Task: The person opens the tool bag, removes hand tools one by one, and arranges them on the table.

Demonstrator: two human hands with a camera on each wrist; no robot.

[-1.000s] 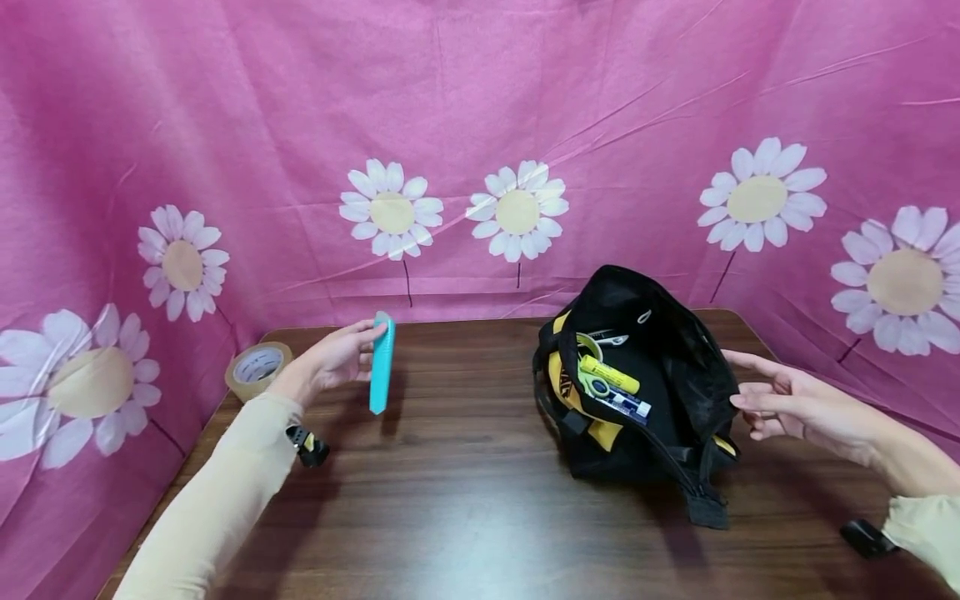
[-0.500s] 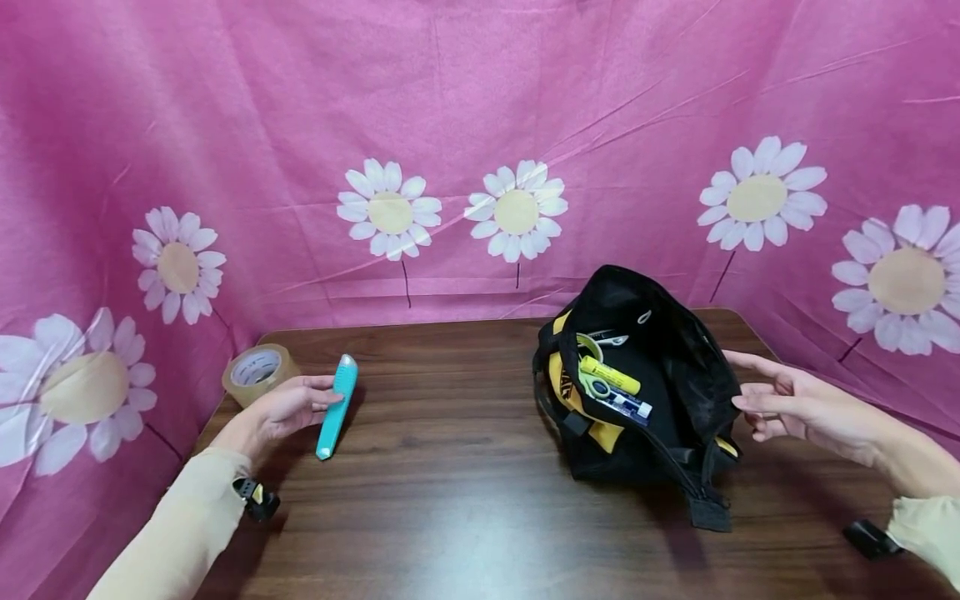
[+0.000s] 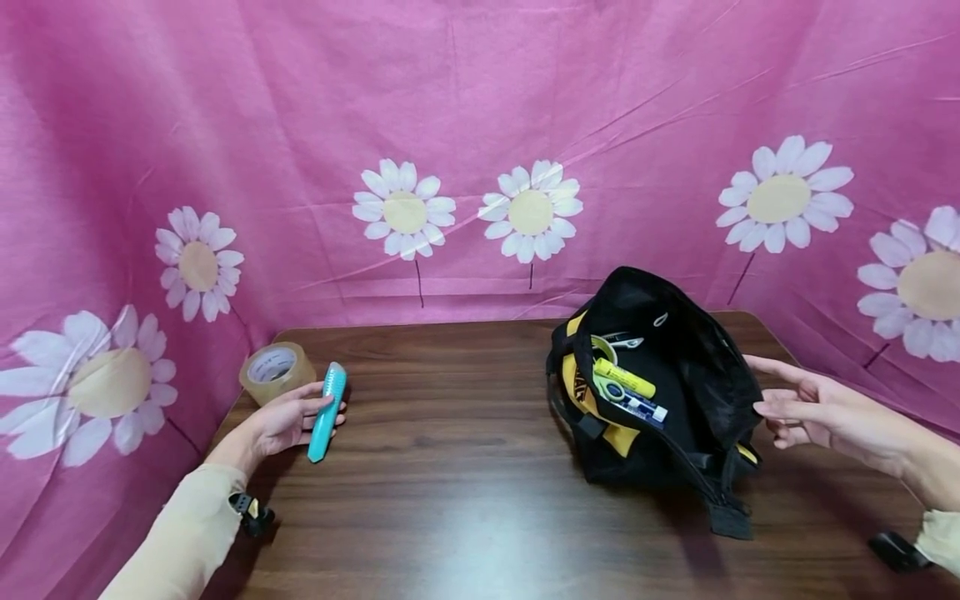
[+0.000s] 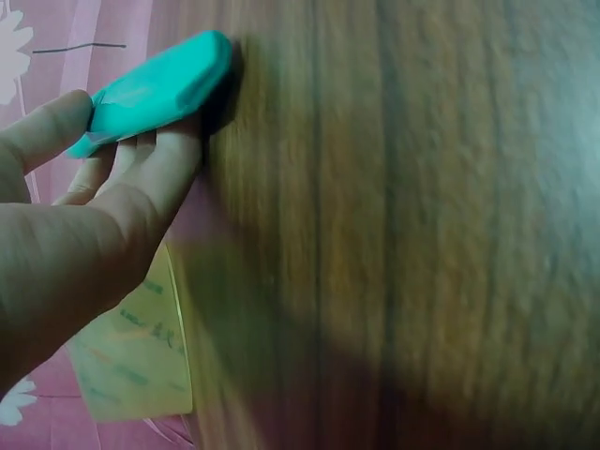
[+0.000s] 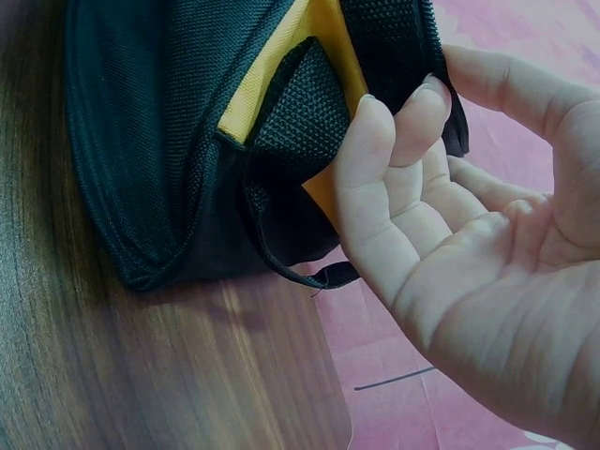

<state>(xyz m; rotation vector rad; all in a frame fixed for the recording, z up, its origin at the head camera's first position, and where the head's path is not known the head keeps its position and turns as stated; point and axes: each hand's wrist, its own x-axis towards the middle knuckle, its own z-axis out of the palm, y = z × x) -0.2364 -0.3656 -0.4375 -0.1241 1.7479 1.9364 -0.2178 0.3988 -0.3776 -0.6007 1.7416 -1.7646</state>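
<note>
In the head view, my left hand [image 3: 288, 421] holds a slim turquoise box cutter [image 3: 327, 408] upright at a slant, its ridged end up. The left wrist view shows the thumb on one side of the box cutter [image 4: 155, 89] and the other fingers under it, close over the table. Right behind this hand stands a roll of clear packing tape [image 3: 279, 372]. On the right, my right hand [image 3: 832, 417] pinches the side rim of an open black and yellow bag [image 3: 675, 458] between its fingertips. The other fingers of the right hand [image 5: 441, 206] curl loosely beside the bag's zipper edge.
Inside the bag lie a yellow highlighter [image 3: 624, 377], green-handled scissors [image 3: 609, 387], a blue and white glue stick [image 3: 647, 410] and a green tape ring [image 3: 603, 348]. A brown wooden table [image 3: 450, 467] is backed by a pink flowered cloth [image 3: 480, 100].
My left hand has moved left and down with the box cutter, to just in front of the tape roll. My right hand has stayed at the bag's rim; the head view has shifted slightly.
</note>
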